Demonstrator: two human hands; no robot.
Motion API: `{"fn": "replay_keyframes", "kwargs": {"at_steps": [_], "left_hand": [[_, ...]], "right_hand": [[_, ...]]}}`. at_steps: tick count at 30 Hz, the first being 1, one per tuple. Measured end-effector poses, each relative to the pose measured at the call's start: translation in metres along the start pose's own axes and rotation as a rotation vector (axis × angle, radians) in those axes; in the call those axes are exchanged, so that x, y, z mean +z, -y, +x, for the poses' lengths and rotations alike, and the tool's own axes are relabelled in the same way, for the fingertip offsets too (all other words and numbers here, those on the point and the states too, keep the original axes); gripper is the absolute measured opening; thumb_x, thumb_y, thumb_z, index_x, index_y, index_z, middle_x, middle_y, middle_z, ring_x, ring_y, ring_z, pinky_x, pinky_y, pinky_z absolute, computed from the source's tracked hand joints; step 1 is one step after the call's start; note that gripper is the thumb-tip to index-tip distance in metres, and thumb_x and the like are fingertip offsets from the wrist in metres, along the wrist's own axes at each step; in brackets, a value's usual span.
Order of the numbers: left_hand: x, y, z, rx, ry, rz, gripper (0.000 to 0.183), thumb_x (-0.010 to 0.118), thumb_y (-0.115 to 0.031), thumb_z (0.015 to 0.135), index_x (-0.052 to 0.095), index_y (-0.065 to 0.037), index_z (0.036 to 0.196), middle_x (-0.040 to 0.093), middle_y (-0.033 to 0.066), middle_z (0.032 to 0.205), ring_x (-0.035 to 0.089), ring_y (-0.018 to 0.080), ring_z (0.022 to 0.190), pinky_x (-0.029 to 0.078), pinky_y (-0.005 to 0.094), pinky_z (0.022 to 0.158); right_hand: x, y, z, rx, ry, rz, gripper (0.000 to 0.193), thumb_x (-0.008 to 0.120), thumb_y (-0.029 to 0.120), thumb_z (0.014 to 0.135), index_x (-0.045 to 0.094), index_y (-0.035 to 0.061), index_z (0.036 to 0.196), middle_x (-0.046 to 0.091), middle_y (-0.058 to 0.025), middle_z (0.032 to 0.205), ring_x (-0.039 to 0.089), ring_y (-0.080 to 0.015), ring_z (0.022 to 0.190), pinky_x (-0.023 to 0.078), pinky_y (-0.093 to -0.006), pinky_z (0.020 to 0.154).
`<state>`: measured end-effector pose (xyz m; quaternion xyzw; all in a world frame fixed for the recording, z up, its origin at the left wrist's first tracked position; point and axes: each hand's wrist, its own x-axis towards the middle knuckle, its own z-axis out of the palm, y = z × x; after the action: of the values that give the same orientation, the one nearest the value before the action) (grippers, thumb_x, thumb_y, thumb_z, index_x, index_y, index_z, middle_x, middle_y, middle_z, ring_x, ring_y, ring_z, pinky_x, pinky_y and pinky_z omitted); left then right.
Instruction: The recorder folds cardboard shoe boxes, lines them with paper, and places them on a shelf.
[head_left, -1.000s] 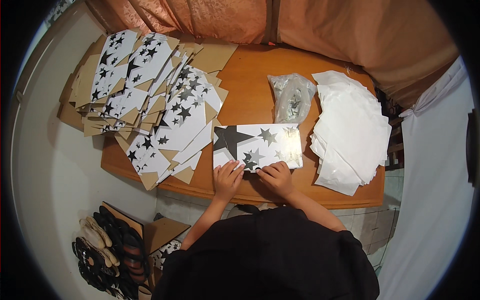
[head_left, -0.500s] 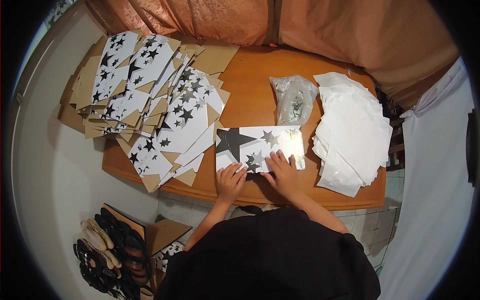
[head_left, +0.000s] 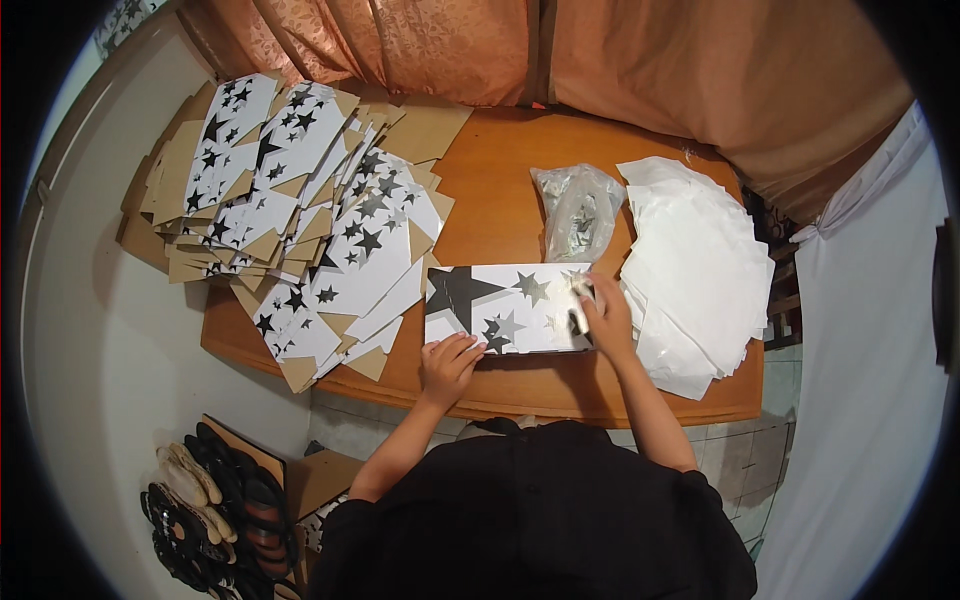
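Note:
A flat white box printed with black and grey stars lies lengthwise before me on the wooden table. My left hand rests its spread fingers on the box's near left edge. At the opposite end, my right hand has its fingers bent and its thumb against the box's shiny right end. That hand covers the right edge, and its fingertips are partly hidden. Just beyond the box is a clear plastic bag with small silvery contents that I cannot make out.
Star-printed cardboard sheets are heaped at the left. A stack of white sheets or bags lies at the right. The wooden table ends at orange curtains. Sandals and shoes stand at the lower left.
My right hand has slid right from the middle of the box to its right end, and its fingers have curled. My left hand stays at the near left edge. The view has shifted slightly.

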<state>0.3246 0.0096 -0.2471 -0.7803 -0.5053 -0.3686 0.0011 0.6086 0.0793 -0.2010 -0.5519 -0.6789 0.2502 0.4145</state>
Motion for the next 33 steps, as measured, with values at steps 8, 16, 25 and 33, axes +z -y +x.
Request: {"fn": "replay_keyframes", "kwargs": {"at_steps": [8,16,25,33], "left_hand": [[-0.021,0.01,0.016,0.11,0.018,-0.016,0.019,0.067,-0.016,0.074,0.067,-0.018,0.093,0.063,-0.0032,0.099,0.058,0.0144,0.097,0.031,0.0318,0.081],[-0.008,-0.009,-0.02,-0.203,-0.067,0.191,0.054,0.073,-0.03,0.071,0.052,-0.014,0.119,0.041,0.0129,0.13,0.039,0.0266,0.122,0.027,0.045,0.096],[0.015,-0.002,-0.011,-1.019,-0.429,-0.806,0.046,0.057,-0.026,0.089,0.045,0.003,0.123,0.054,0.0114,0.116,0.048,0.0192,0.109,0.034,0.0291,0.095],[-0.039,-0.042,0.032,-0.928,-0.736,-0.709,0.034,0.055,-0.023,0.09,0.054,0.003,0.11,0.058,0.0083,0.106,0.052,0.016,0.098,0.039,0.0278,0.087]], "right_hand": [[-0.005,-0.062,-0.02,0.482,0.152,0.633,0.062,0.06,0.008,0.079,0.037,0.0045,0.136,0.042,-0.0123,0.132,0.042,-0.0223,0.121,0.033,-0.0319,0.1],[-0.009,-0.035,-0.055,0.305,0.359,0.729,0.113,0.08,0.009,0.058,0.008,0.0084,0.145,0.023,-0.0194,0.143,0.026,-0.0302,0.132,0.023,-0.0386,0.107],[0.003,-0.015,-0.068,0.216,0.287,0.544,0.109,0.075,0.0,0.064,0.001,0.0068,0.144,0.035,-0.0188,0.136,0.042,-0.0264,0.119,0.047,-0.0337,0.086],[-0.015,0.016,-0.035,-0.375,0.039,0.171,0.093,0.075,0.018,0.07,0.016,0.0105,0.142,0.019,-0.0251,0.144,0.025,-0.0402,0.131,0.024,-0.0469,0.105]]}}
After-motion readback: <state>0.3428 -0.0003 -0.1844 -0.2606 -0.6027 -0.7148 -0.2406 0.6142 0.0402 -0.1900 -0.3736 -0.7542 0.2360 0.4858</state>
